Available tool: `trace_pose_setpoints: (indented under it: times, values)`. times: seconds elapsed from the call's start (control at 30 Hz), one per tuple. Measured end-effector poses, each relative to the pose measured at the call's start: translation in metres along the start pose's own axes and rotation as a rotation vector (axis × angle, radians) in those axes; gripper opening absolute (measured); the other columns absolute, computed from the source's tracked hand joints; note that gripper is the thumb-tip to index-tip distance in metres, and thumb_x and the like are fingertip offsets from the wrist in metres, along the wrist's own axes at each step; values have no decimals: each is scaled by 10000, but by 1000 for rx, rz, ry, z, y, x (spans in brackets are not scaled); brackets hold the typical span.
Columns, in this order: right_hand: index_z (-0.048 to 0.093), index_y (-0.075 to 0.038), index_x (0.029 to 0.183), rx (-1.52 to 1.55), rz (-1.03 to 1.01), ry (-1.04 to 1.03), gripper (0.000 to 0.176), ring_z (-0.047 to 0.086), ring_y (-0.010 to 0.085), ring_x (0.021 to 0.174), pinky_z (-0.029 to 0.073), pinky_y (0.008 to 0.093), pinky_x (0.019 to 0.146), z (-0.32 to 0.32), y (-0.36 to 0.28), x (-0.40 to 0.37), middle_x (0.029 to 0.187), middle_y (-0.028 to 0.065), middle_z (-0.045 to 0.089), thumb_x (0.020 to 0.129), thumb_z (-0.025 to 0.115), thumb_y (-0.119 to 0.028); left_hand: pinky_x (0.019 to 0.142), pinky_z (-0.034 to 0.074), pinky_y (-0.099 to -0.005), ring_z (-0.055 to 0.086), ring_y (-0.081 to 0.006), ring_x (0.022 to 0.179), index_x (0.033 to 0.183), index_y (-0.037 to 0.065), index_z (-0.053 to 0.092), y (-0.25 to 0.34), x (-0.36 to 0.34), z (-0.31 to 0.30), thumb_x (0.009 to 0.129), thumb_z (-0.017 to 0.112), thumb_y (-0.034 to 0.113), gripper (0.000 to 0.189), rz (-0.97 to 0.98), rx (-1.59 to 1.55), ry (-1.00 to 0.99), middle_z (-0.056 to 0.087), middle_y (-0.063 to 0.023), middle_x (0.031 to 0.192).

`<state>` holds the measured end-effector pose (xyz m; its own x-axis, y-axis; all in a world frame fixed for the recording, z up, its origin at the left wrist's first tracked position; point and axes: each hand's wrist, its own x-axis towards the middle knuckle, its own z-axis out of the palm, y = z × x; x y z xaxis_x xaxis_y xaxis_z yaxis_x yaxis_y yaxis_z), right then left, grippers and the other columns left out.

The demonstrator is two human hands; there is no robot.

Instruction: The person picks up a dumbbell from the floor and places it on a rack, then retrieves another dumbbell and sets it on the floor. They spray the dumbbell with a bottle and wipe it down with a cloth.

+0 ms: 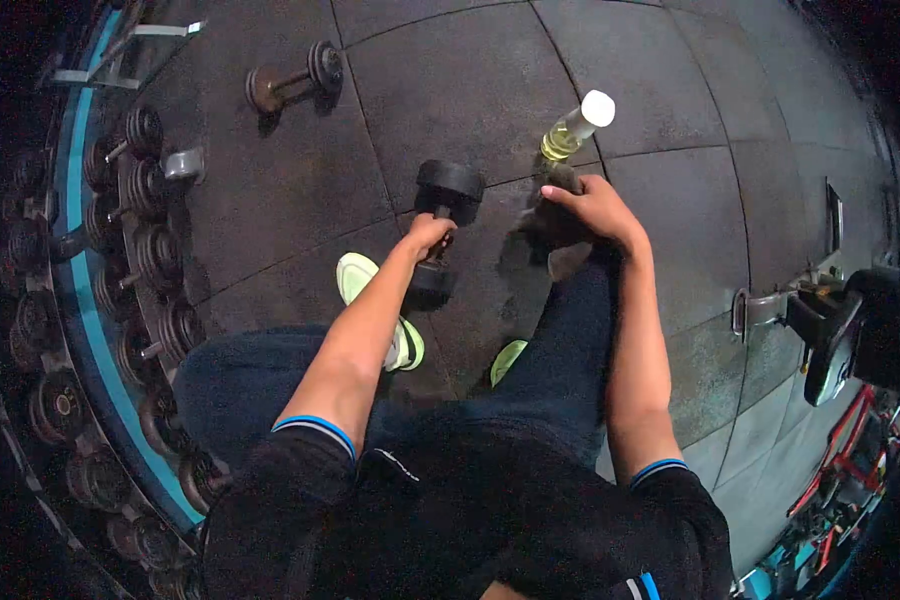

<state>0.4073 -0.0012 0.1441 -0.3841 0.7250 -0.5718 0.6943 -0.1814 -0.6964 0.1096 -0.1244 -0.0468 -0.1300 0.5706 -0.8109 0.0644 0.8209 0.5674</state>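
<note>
Just past our green shoe [355, 275], our left hand [425, 236] is wrapped tight round the bar of the left dumbbell [448, 190]. Our right hand [595, 210] curls shut over the right dumbbell [542, 228]. We should keep both grips snug and both wrists straight, well clear of the bottle [575, 125] beyond.

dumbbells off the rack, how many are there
3: floor dumbbell lying loose at top left; second dumbbell gripped by left hand; third dumbbell under right hand, mostly hidden. Others may be out of sight.

No legible text, label or number anywhere.
</note>
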Motion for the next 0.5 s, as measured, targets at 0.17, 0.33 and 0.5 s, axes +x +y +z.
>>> trace_pose_setpoints:
  times: [0.17,0.33,0.5]
  values:
    - [683,80,981,28,18,192,542,644,170,816,513,344,764,-14,-1,-15,880,96,702,909,710,-457,507,412,-338,535,-151,521,682,59,600,7,6,6,809,799,263,312,124,-57,83,578,-36,619]
    - [688,55,993,257,-11,276,451,634,139,859,512,322,782,-12,25,-15,892,66,702,940,690,-393,487,368,-329,518,-136,507,618,65,583,66,-20,-8,817,804,308,385,146,-80,230,579,-31,607]
    - [694,23,1084,125,-58,440,439,691,279,957,517,386,843,-13,33,2,993,164,734,906,699,-378,699,470,-372,620,-188,763,895,17,690,105,18,-25,849,748,406,396,492,-47,202,680,-81,878]
